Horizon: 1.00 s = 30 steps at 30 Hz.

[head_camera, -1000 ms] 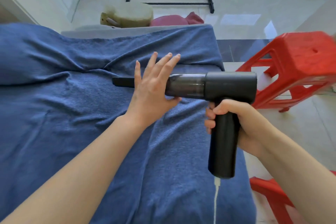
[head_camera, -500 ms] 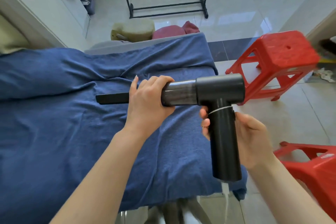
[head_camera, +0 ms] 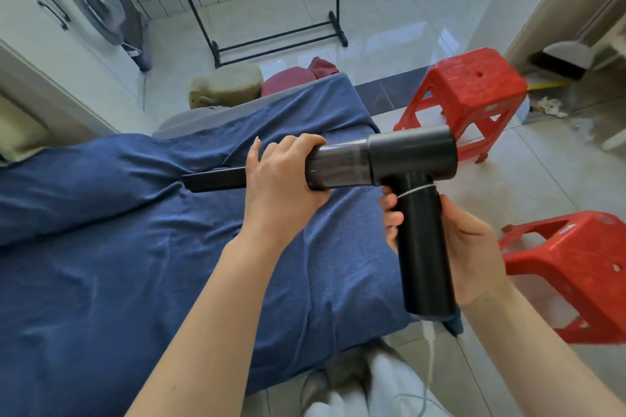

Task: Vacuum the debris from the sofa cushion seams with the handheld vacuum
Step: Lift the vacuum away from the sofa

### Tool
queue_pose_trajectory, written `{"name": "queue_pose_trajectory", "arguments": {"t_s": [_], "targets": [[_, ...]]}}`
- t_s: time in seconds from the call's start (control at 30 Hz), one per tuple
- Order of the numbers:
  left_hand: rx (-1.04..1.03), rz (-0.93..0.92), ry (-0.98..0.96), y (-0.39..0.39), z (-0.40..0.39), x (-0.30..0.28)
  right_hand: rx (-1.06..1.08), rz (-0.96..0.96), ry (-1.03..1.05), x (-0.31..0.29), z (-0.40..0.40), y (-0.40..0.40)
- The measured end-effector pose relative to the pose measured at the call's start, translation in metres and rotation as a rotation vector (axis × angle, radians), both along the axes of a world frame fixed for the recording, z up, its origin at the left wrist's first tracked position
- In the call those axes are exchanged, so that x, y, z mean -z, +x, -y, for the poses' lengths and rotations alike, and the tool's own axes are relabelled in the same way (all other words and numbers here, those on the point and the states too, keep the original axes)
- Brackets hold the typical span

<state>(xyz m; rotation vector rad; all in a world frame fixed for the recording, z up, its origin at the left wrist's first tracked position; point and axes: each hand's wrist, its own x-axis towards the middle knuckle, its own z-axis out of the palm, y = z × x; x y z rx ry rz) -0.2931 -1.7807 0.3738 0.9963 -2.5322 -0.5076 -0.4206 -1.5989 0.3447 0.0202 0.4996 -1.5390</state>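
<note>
text: none readable | labels: none | brands: none | numbers: none | signs: none in the head view

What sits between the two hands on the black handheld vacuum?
In the head view, the vacuum's translucent dark dust cup and black motor housing lie between the left hand, gripping the nozzle end, and the right hand on the handle.

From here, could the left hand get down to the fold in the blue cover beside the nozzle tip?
Probably yes, but not freely: the left hand grips the vacuum barrel and would have to let go. Nothing lies between it and the fold in the blue cover.
</note>
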Motion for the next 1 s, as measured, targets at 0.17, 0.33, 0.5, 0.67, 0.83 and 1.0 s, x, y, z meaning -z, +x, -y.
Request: {"name": "queue_pose_trajectory", "arguments": {"t_s": [0.17, 0.33, 0.5, 0.67, 0.83, 1.0], "targets": [[0.110, 0.017, -0.018, 0.018, -0.006, -0.014, 0.114, -0.059, -0.019, -0.013, -0.020, 0.029], [0.238, 0.036, -0.105, 0.031, -0.015, -0.020, 0.251, -0.194, 0.089, -0.032, -0.040, 0.072], [0.327, 0.042, -0.099, 0.031, -0.037, -0.025, 0.396, -0.501, 0.419, -0.058, -0.059, 0.102], [0.463, 0.068, -0.099, 0.019, -0.071, -0.027, 0.559, -0.721, 0.703, -0.068, -0.093, 0.125], [0.600, 0.051, -0.084, 0.014, -0.126, -0.022, 0.671, -0.938, 1.015, -0.069, -0.138, 0.148], [0.729, 0.008, -0.088, 0.020, -0.187, -0.013, 0.754, -0.967, 1.192, -0.061, -0.196, 0.173]]}}
